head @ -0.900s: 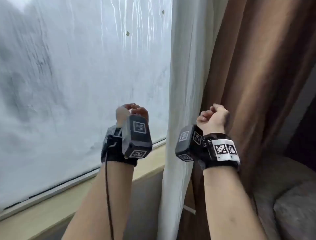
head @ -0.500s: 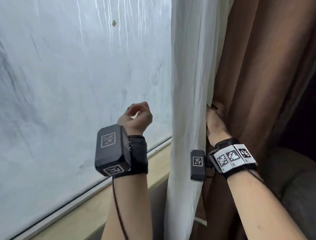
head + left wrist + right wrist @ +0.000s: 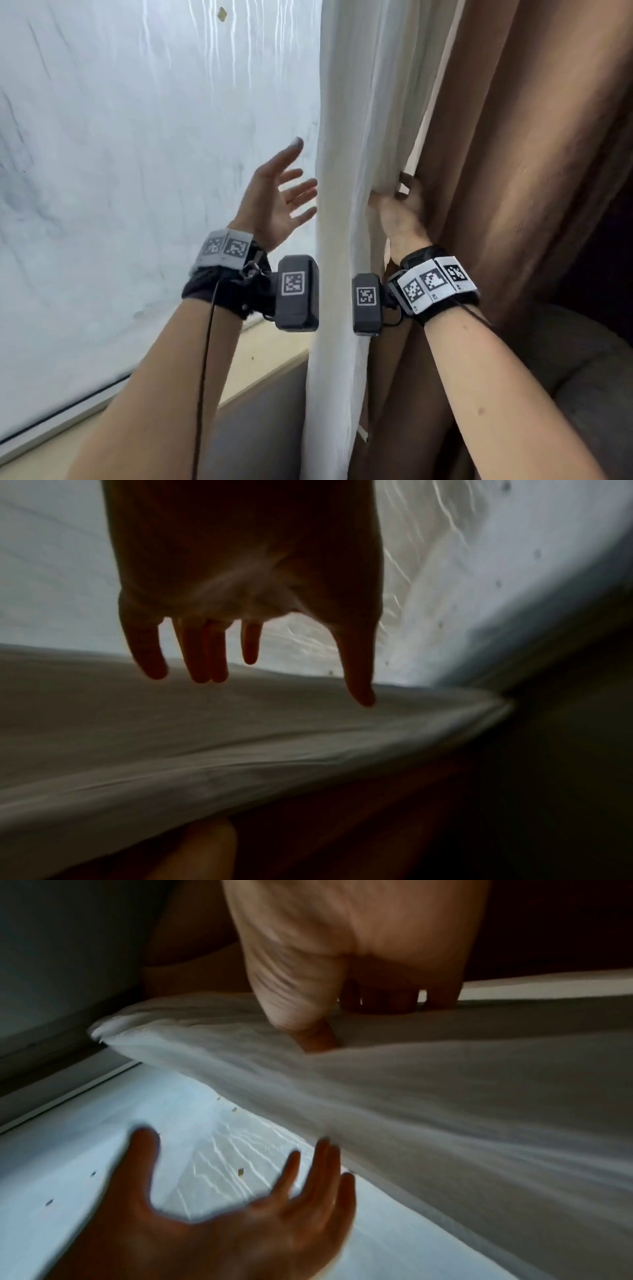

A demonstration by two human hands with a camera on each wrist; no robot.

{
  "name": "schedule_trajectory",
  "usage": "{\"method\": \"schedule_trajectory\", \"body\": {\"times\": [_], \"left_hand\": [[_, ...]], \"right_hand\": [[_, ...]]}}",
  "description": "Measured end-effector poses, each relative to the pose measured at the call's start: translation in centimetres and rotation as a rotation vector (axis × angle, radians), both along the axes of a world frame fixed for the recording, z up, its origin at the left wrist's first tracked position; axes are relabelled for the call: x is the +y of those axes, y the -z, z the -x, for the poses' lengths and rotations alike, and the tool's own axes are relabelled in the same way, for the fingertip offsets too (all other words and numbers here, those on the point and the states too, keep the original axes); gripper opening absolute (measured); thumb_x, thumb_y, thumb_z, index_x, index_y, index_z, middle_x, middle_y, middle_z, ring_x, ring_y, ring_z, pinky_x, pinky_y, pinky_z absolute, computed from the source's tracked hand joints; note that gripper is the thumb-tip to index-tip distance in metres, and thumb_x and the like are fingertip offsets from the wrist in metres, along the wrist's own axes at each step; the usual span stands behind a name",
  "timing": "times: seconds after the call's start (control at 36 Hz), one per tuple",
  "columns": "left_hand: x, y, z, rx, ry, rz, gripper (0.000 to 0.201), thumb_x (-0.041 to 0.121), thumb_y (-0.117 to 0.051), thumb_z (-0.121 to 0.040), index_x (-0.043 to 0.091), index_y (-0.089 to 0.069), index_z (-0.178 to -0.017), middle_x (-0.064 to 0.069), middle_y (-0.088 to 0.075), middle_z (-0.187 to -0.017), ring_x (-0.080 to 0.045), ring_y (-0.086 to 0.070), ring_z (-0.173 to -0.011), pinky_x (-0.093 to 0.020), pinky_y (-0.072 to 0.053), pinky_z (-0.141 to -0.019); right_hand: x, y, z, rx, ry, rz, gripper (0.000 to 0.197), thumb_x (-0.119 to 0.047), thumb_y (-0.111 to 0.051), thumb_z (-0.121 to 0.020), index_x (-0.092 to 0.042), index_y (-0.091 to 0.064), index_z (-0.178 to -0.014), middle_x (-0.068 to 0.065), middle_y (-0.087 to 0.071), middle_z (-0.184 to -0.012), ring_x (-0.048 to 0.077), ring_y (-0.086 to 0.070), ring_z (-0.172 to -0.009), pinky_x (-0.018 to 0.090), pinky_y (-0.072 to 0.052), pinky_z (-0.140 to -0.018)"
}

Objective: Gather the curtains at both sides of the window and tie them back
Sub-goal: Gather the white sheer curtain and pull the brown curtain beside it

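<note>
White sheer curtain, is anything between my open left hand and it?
Nothing visible. The left hand is spread open in front of the streaked window pane, fingertips just short of the white sheer curtain, which the right hand grips.

Right hand (image 3: 399,214) fingers hidden between white curtain (image 3: 346,137) and brown curtain (image 3: 513,154); left hand (image 3: 212,1229) blurred

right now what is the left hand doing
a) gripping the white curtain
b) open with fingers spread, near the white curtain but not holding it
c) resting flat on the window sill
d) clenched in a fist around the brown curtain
b: the left hand is raised with its fingers spread and straight in front of the window, just beside the white curtain with nothing in it, while the right hand grips the curtain folds.
</note>
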State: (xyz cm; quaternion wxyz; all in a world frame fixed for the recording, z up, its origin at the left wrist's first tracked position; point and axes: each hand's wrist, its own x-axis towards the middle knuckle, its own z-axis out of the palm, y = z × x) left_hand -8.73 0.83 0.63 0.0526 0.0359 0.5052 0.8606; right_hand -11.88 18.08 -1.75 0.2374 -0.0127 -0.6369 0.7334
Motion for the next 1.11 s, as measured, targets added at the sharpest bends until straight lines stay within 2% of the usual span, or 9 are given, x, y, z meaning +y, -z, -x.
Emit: {"method": "schedule_trajectory", "body": {"times": [0.22, 0.33, 0.53, 0.72, 0.81, 0.89, 0.97, 1.03, 1.11], "left_hand": [[5.5, -0.9, 0.4, 0.267, 0.102, 0.734, 0.127, 0.060, -0.091, -0.047, 0.014, -0.028, -0.148, -0.008, -0.049, -0.145, -0.023, -0.049, -0.132, -0.054, -0.037, -0.110], [6.9, 0.2, 1.7, 0.328, -0.075, 0.664, 0.076, 0.040, -0.092, -0.061, 0.000, -0.064, -0.118, -0.011, -0.073, -0.108, -0.020, -0.071, -0.100, -0.036, -0.057, -0.090], [4.6, 0.5, 1.5, 0.213, -0.321, 0.584, 0.016, 0.009, -0.064, -0.093, -0.004, -0.068, -0.101, -0.021, -0.070, -0.102, -0.035, -0.069, -0.094, -0.046, -0.056, -0.090], [3.7, 1.3, 0.7, 0.192, -0.383, 0.566, 0.027, 0.030, -0.040, -0.106, 0.008, -0.057, -0.105, -0.009, -0.063, -0.097, -0.026, -0.061, -0.095, -0.045, -0.050, -0.097], [3.7, 2.1, 0.2, 0.298, -0.416, 0.532, 0.031, 0.038, -0.038, -0.105, 0.016, -0.060, -0.101, -0.002, -0.066, -0.095, -0.021, -0.063, -0.096, -0.037, -0.053, -0.092], [3.9, 3.0, -0.3, 0.467, -0.431, 0.611, 0.036, 0.047, -0.056, -0.095, 0.014, -0.061, -0.108, 0.000, -0.069, -0.095, -0.015, -0.067, -0.090, -0.030, -0.055, -0.076], [3.7, 5.0, 0.6, 0.426, -0.384, 0.719, 0.072, 0.050, -0.089, -0.062, 0.004, -0.059, -0.109, -0.014, -0.066, -0.106, -0.025, -0.069, -0.099, -0.035, -0.059, -0.074], [3.3, 6.1, 1.0, 0.327, -0.315, 0.691, 0.100, 0.040, -0.098, -0.047, 0.000, -0.045, -0.122, -0.019, -0.056, -0.121, -0.025, -0.065, -0.109, -0.036, -0.059, -0.081], [3.1, 6.9, 0.4, 0.338, -0.148, 0.690, 0.059, -0.001, -0.089, -0.061, -0.003, -0.062, -0.113, -0.015, -0.068, -0.109, -0.022, -0.068, -0.100, -0.028, -0.057, -0.078]], "right_hand": [[-0.2, 0.9, -0.3, 0.070, -0.029, -0.549, 0.031, -0.008, -0.052, -0.091, -0.020, -0.049, -0.063, -0.007, -0.050, -0.065, 0.010, -0.046, -0.064, 0.023, -0.038, -0.056], [0.8, 0.5, -0.5, 0.019, -0.164, -0.580, 0.017, -0.010, -0.066, -0.088, -0.022, -0.063, -0.100, -0.002, -0.060, -0.099, 0.014, -0.058, -0.096, 0.022, -0.049, -0.074], [3.7, 0.4, -0.8, 0.101, -0.242, -0.318, 0.030, -0.018, -0.084, -0.073, -0.008, -0.074, -0.100, -0.006, -0.068, -0.085, -0.003, -0.062, -0.076, 0.013, -0.045, -0.073], [3.5, 1.3, 1.3, -0.221, -0.160, -0.496, 0.146, -0.046, -0.091, -0.058, -0.026, 0.019, -0.152, 0.008, 0.008, -0.161, 0.021, -0.001, -0.150, 0.042, -0.014, -0.120], [1.9, 2.1, 1.8, -0.246, -0.319, -0.375, 0.145, -0.033, -0.089, -0.066, -0.034, 0.031, -0.146, 0.012, -0.013, -0.162, 0.023, -0.020, -0.148, 0.046, -0.019, -0.121], [0.5, 3.2, 2.2, -0.239, -0.292, -0.368, 0.105, -0.026, -0.077, -0.071, -0.033, -0.010, -0.152, 0.004, -0.066, -0.122, 0.024, -0.060, -0.116, 0.045, -0.046, -0.104], [-0.3, 3.4, 1.4, -0.137, -0.421, -0.396, 0.024, -0.004, -0.063, -0.080, -0.018, -0.067, -0.099, 0.004, -0.070, -0.091, 0.026, -0.066, -0.095, 0.031, -0.055, -0.076], [-0.3, 3.2, 0.4, -0.126, -0.592, -0.427, 0.030, 0.014, -0.052, -0.085, -0.007, -0.069, -0.098, 0.014, -0.071, -0.099, 0.030, -0.068, -0.099, 0.034, -0.057, -0.082], [0.3, 3.0, -0.1, -0.187, -0.717, -0.413, 0.037, 0.016, -0.041, -0.086, 0.005, -0.067, -0.110, 0.024, -0.070, -0.108, 0.038, -0.067, -0.104, 0.046, -0.055, -0.092]]}}
